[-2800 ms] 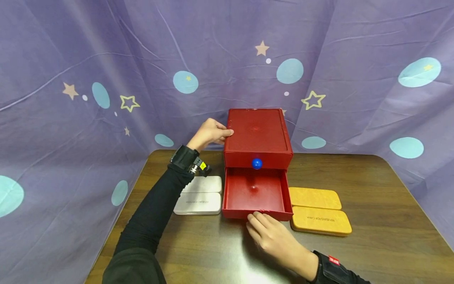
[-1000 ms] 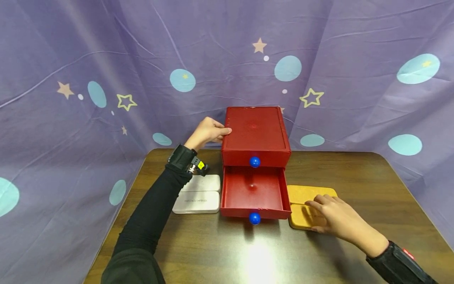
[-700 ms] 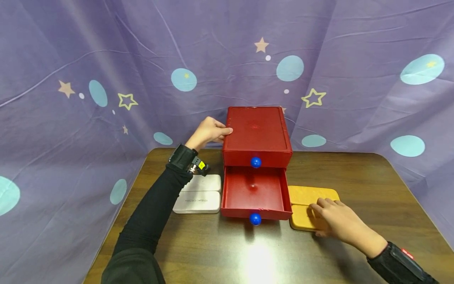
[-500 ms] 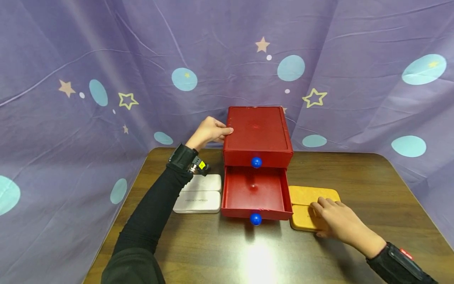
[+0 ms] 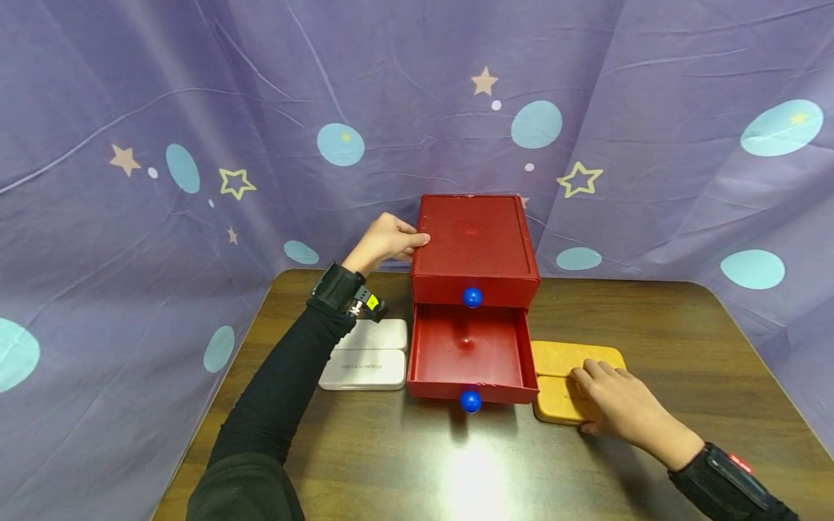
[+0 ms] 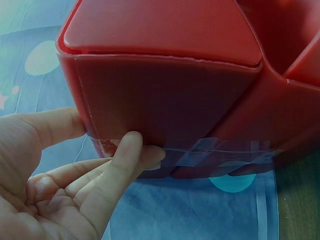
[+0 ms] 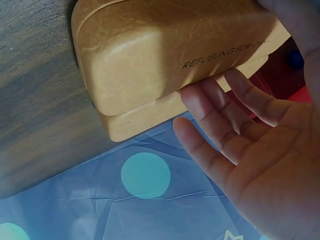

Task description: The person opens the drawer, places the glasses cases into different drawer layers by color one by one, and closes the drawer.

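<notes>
In the head view, my left hand (image 5: 389, 239) holds the left edge of a red two-drawer box (image 5: 474, 239), thumb on the top edge; the left wrist view shows fingers (image 6: 129, 150) against its taped side. The lower drawer (image 5: 449, 362) is pulled out and nothing lies in it; the upper one is closed. Right of the box lie two yellow glasses cases, one behind the other. My right hand (image 5: 625, 405) grips the front yellow case (image 7: 140, 65), thumb at its near edge, fingers at its far edge. The rear yellow case (image 5: 567, 356) lies just behind.
Two white glasses cases (image 5: 363, 370) lie left of the box, partly under the left forearm. A blue knob (image 5: 471, 401) sticks out from the open drawer's front. The wooden table (image 5: 384, 463) ends at a purple patterned curtain (image 5: 417, 87).
My right hand has left the lower drawer's front, moved right and come down onto the front yellow case, where it has stayed. The left hand and box look unchanged.
</notes>
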`<action>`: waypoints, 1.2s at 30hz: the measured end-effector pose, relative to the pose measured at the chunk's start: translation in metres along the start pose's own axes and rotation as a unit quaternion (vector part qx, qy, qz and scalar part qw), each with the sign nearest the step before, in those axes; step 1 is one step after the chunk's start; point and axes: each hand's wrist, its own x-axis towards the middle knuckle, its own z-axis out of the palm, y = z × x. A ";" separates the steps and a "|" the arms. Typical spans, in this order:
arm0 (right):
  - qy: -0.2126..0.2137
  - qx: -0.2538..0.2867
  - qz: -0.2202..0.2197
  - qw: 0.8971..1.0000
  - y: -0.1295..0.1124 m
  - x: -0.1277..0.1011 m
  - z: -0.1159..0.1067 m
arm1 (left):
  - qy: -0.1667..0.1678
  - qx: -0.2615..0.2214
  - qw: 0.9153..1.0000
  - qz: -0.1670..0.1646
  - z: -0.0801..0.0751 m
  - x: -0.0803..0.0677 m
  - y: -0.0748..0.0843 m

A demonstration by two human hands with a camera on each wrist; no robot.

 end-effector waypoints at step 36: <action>-0.096 0.043 0.021 0.994 -0.001 -0.008 -0.004 | -0.001 0.004 1.000 0.010 -0.001 -0.002 0.000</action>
